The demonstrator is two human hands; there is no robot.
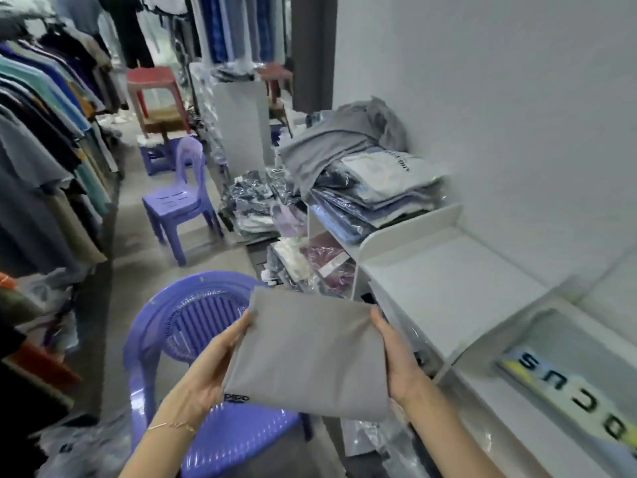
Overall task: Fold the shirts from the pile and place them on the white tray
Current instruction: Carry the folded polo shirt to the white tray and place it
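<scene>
A person held a folded grey shirt [306, 353] in mid-air by its two short sides, the left hand [220, 360] and right hand [396, 357] each clasping an edge, thumb on top and fingers hidden beneath the cloth. The shirt hung above a purple chair [172, 326], near the white tray [448, 281] on the shelf to the right. Farther along the shelf, the pile of grey shirts [337, 139] lay on bagged clothing [386, 191].

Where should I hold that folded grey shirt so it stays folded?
Hold its two opposite edges, one hand from each side, like the left hand and right hand here. The folded grey shirt is flat and floppy; one-sided, it would probably droop open.
</scene>
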